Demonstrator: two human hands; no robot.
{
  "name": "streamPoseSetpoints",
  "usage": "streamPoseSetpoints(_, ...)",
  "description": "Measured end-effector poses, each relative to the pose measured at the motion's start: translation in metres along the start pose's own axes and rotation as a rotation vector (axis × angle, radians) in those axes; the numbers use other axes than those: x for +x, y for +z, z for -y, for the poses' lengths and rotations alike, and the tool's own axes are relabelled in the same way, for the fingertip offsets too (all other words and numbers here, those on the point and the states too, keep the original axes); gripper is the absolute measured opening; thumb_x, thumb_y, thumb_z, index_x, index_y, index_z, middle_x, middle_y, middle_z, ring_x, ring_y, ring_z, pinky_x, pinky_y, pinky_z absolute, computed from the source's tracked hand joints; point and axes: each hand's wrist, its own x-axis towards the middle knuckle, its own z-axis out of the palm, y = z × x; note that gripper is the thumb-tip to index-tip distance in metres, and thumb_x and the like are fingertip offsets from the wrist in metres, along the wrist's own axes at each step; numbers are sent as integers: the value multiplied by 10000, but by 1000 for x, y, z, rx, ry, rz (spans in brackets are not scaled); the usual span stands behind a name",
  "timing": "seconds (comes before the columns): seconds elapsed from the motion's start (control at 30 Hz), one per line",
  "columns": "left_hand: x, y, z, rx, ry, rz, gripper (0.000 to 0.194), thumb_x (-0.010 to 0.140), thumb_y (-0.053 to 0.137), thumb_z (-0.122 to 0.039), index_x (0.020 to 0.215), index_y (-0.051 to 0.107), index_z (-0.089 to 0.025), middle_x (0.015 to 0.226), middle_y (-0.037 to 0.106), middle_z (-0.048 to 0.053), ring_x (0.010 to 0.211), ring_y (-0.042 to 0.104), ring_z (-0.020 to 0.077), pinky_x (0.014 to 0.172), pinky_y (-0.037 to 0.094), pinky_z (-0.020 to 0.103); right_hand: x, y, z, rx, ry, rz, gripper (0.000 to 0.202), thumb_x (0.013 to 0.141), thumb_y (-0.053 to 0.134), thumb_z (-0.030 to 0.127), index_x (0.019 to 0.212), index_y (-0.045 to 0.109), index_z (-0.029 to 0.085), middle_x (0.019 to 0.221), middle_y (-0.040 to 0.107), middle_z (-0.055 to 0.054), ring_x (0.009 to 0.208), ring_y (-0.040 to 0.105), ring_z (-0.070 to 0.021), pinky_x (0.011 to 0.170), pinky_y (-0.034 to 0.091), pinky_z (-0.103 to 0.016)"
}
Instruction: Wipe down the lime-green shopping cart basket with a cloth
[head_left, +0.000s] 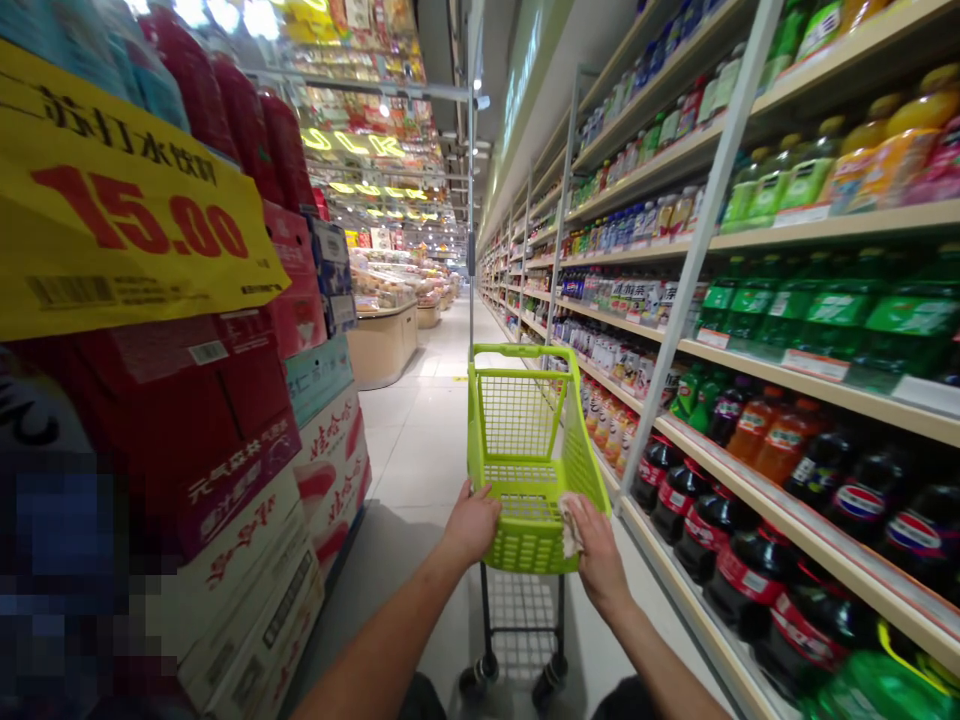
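Observation:
A bright green shopping cart (525, 530) with a plastic lattice basket stands right in front of me on dark legs and wheels. The basket holds nothing that I can see. My left hand (474, 522) is closed around the basket's near left corner, thumb over the rim. At the near right corner, my right hand (596, 545) presses a crumpled whitish cloth (571, 522) against the basket's rim and side. Its fingertips are partly hidden by the cloth.
Shelves of bottled drinks (817, 300) line the right side. Stacked drink cartons (247, 440) stand close on the left, below a yellow price sign (135, 205). Ahead, the tiled aisle (420, 410) runs past a display counter (386, 345). A blurred patch covers the lower left.

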Motion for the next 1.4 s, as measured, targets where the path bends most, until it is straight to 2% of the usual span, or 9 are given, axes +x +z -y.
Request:
streamPoseSetpoints(0.2,37,12,-9,-78,-14,-37,232,767,401,-141,904,582,-184,1049,642,70,1210,408,190,1053,203,442,35,4,-55,53,23,208,631,646,322,-24,1208,511,191,1265,499,-96,1188,428,-210,973,345,-460)
streamPoseSetpoints(0.3,46,14,-10,-80,11,-33,248,779,381,-123,912,579,-190,1041,645,59,1203,412,179,1061,188,423,48,9,-71,81,31,200,634,633,325,-31,1190,529,191,1242,521,-91,1178,438,-206,972,351,-455)
streamPoseSetpoints(0.37,49,13,-12,-69,28,-19,248,788,374,-119,907,581,-186,1016,652,65,1184,429,177,1067,176,413,51,16,-66,83,72,142,615,638,333,-26,1175,544,190,1235,525,-94,1172,443,-210,967,361,-451)
streamPoseSetpoints(0.6,50,6,-31,-35,79,38,234,822,381,-168,886,606,-162,997,648,93,1040,537,179,1034,250,357,30,30,3,204,-22,81,592,699,350,5,1233,485,223,1306,462,-69,1220,391,-184,983,373,-390)
streamPoseSetpoints(0.8,52,-15,-5,-29,87,29,285,804,476,-307,1079,532,-253,1227,544,15,1217,386,202,1051,190,436,34,5,-28,86,94,52,558,677,354,5,1148,565,217,1248,515,-76,1174,448,-215,950,403,-427)
streamPoseSetpoints(0.9,59,-19,3,-13,48,17,353,836,414,-352,1176,459,-266,1326,450,24,1262,325,217,1042,185,480,35,0,-10,119,37,63,596,679,341,-8,1191,528,234,1268,500,-65,1186,438,-198,944,415,-399)
streamPoseSetpoints(1.03,65,-14,-11,-29,115,86,397,847,365,-347,1230,415,-254,1356,413,38,1288,282,211,1044,185,485,3,5,22,154,-108,10,618,729,313,-25,1273,433,243,1340,423,-63,1277,304,-192,1001,346,-443)
streamPoseSetpoints(1.23,63,-7,-38,-15,115,120,653,718,421,-153,1347,251,-195,1448,228,51,1335,149,211,1066,145,471,-61,-10,-7,23,-152,83,553,755,330,-17,1200,510,260,1212,556,-49,1219,399,-188,944,421,-422)
streamPoseSetpoints(1.4,67,-15,-29,44,23,127,704,683,432,-143,1355,228,-184,1451,208,77,1333,158,217,1070,78,494,-22,-34,-8,17,-106,-43,614,758,310,-26,1303,387,247,1352,406,-58,1289,270,-214,1013,322,-495)
